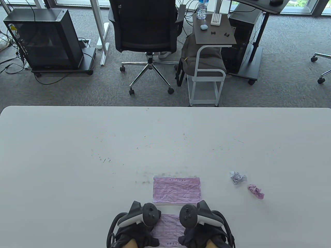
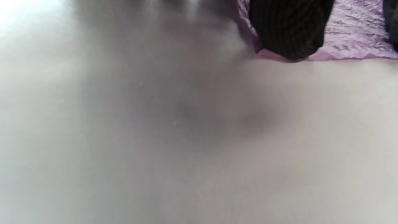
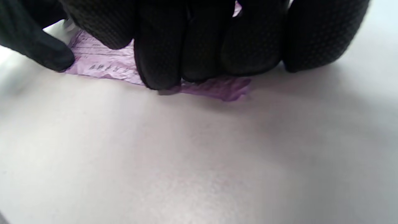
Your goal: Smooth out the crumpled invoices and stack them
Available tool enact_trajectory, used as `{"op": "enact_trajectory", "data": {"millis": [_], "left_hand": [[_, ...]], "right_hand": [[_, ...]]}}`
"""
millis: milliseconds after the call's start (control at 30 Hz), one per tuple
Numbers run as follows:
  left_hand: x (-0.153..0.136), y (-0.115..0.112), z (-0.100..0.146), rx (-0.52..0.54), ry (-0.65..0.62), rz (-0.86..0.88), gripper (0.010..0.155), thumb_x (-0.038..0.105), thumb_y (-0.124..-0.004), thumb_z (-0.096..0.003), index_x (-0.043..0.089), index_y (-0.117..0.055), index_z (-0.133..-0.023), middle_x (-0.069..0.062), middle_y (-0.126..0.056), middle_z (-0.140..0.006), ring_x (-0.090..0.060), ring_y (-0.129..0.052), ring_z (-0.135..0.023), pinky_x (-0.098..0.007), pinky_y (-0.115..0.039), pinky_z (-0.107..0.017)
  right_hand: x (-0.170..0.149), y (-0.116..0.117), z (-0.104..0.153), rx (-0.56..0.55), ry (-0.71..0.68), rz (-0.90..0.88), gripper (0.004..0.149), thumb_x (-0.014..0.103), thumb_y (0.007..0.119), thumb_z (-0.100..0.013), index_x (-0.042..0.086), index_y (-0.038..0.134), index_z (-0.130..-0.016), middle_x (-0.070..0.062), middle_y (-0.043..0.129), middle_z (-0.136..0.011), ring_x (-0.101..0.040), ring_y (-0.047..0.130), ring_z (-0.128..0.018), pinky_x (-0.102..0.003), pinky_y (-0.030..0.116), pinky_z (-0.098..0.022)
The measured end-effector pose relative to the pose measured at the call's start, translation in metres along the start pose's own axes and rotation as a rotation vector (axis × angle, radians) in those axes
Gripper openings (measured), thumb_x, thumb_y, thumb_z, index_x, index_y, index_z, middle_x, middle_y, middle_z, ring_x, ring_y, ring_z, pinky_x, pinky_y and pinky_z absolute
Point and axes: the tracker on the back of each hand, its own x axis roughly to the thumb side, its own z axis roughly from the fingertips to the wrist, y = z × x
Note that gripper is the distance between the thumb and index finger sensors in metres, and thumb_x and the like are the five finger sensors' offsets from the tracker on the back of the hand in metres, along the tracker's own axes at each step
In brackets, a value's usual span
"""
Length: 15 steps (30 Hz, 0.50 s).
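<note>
A: An office floor with a black swivel chair (image 1: 144, 28), a small white side cart (image 1: 207, 75) and a dark computer case (image 1: 45, 38) lies beyond a wide white table (image 1: 77, 155). What sits on it?

B: A flattened pink invoice (image 1: 177, 189) lies flat near the table's near edge, at its middle. That sheet is the landmark. To its right, well apart, lie two crumpled balls: a grey-white one (image 1: 238, 177) and, just beyond it and a little nearer the person, a pink one (image 1: 256, 191).

A: And the hands?

B: Both are just on the near side of the flat sheet, side by side over a second pink invoice (image 1: 168, 228), which still shows creases. The left hand (image 1: 137, 219) rests on that paper's left part; the wrist view shows one gloved fingertip (image 2: 287, 31) down at the paper's edge. Whether its fingers are straight or curled cannot be told.

A: The right hand?

B: The right hand (image 1: 199, 218) rests on the paper's right part. Its wrist view shows the fingers (image 3: 158, 56) set close together, tips down on the purple sheet, pressing rather than pinching.
</note>
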Motion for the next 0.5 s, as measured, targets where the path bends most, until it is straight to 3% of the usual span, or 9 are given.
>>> {"op": "enact_trajectory", "data": {"millis": [133, 200, 300, 400, 500], "left_hand": [[0.0, 0.0, 0.0, 0.002, -0.003, 0.0, 0.091, 0.047, -0.081, -0.0505, 0.028, -0.013, -0.108, -0.011, 0.011, -0.104, -0.054, 0.01, -0.094, -0.07, -0.021, -0.064], [0.0, 0.001, 0.0, -0.001, -0.003, -0.001, 0.092, 0.047, -0.081, -0.0505, 0.028, -0.013, -0.109, -0.011, 0.011, -0.104, -0.054, 0.009, -0.094, -0.07, -0.021, -0.064], [0.0, 0.001, 0.0, 0.0, -0.004, -0.004, 0.091, 0.047, -0.081, -0.0505, 0.028, -0.013, -0.109, -0.011, 0.011, -0.104, -0.055, 0.009, -0.094, -0.07, -0.021, -0.064], [-0.001, 0.001, 0.0, 0.003, -0.008, -0.001, 0.092, 0.047, -0.082, -0.0505, 0.028, -0.013, -0.109, -0.011, 0.011, -0.104, -0.055, 0.009, -0.094, -0.07, -0.021, -0.064], [-0.001, 0.001, 0.0, 0.002, -0.012, -0.002, 0.091, 0.046, -0.082, -0.0506, 0.028, -0.014, -0.109, -0.011, 0.011, -0.105, -0.055, 0.009, -0.094, -0.07, -0.021, -0.064]], "right_hand": [[-0.013, -0.005, 0.006, -0.051, 0.031, -0.028, 0.038, 0.049, 0.071, -0.058, 0.018, 0.089, -0.068, -0.011, 0.093, -0.064, -0.03, 0.091, -0.052, -0.057, 0.083, -0.042], [-0.021, -0.017, 0.017, -0.247, 0.071, -0.003, 0.037, 0.05, 0.071, -0.057, 0.018, 0.09, -0.065, -0.01, 0.094, -0.059, -0.028, 0.092, -0.048, -0.056, 0.084, -0.039], [-0.019, -0.026, 0.029, -0.474, 0.002, -0.024, 0.038, 0.05, 0.072, -0.056, 0.018, 0.089, -0.068, -0.012, 0.093, -0.064, -0.03, 0.092, -0.051, -0.056, 0.085, -0.038], [0.0, -0.024, 0.029, -0.5, -0.114, 0.011, 0.036, 0.043, 0.073, -0.057, 0.015, 0.084, -0.076, -0.015, 0.087, -0.076, -0.035, 0.088, -0.06, -0.056, 0.085, -0.039], [0.024, -0.02, 0.023, -0.499, -0.189, 0.155, 0.037, 0.041, 0.072, -0.056, 0.016, 0.079, -0.083, -0.015, 0.08, -0.084, -0.035, 0.086, -0.066, -0.053, 0.085, -0.04]]}}
